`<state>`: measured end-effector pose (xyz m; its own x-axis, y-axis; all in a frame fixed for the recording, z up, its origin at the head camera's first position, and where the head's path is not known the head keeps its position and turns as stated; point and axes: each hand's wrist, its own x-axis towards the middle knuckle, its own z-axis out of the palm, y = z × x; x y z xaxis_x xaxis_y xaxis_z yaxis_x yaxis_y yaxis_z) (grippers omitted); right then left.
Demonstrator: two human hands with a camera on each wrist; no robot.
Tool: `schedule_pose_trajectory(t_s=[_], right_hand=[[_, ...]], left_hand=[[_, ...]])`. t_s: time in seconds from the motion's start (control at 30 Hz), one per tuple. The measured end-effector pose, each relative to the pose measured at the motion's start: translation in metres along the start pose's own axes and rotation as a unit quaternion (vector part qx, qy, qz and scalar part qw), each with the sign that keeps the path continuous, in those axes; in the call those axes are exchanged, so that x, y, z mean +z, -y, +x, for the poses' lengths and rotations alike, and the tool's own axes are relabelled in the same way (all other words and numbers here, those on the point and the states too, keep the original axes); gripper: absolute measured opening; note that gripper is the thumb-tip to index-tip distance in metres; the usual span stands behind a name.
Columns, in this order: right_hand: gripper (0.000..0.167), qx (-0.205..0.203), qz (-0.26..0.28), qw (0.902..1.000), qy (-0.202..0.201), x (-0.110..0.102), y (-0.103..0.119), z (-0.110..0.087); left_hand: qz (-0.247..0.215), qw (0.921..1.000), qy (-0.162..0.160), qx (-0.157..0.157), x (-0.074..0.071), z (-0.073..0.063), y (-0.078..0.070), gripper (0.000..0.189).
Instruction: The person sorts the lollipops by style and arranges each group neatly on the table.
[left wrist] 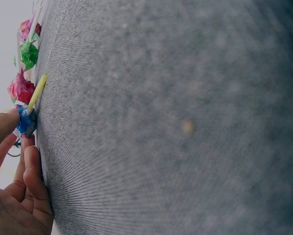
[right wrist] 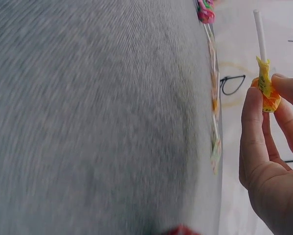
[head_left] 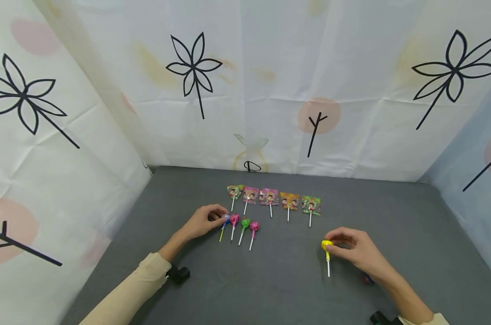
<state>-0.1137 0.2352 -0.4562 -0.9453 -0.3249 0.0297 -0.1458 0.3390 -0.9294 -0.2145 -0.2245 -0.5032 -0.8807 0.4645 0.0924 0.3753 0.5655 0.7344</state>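
Observation:
My left hand (head_left: 203, 220) pinches the head of a blue-wrapped lollipop (left wrist: 26, 120) with a yellow stick, at the left end of a short row. Beside it in that row lie a pink lollipop (head_left: 234, 219), a green lollipop (head_left: 245, 222) and another pink lollipop (head_left: 254, 226), their white sticks toward me. On the right, my right hand (head_left: 361, 251) holds a yellow-wrapped lollipop (right wrist: 266, 93) by its head between thumb and fingertips. Its white stick points toward me in the head view, and in the right wrist view it shows raised off the cloth.
Behind the short row lies a line of flat-packed lollipops, from a green packet (head_left: 235, 192) at left past an orange packet (head_left: 289, 201) to a green packet (head_left: 312, 205). A dark blue and red thing (head_left: 368, 278) lies partly hidden by my right wrist. White patterned curtains (head_left: 270, 90) enclose the grey table (head_left: 270, 289).

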Motion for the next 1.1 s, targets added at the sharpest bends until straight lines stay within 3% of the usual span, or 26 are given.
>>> schedule_pose_trajectory(t_s=[0.3,0.63,1.1], right_hand=[[0.026,0.004,0.011,0.9998,0.016,0.017,0.0,0.012],[0.022,-0.031,0.034,0.9986,0.026,0.043,0.001,0.032],[0.019,-0.022,0.061,0.9972,0.037,0.083,0.014,0.063]], left_hand=[[0.002,1.0,0.001,0.001,0.001,0.001,-0.001,0.018],[-0.005,1.0,0.002,0.002,0.001,0.001,0.001,0.018],[-0.005,1.0,0.0,0.0,0.001,0.001,0.001,0.018]])
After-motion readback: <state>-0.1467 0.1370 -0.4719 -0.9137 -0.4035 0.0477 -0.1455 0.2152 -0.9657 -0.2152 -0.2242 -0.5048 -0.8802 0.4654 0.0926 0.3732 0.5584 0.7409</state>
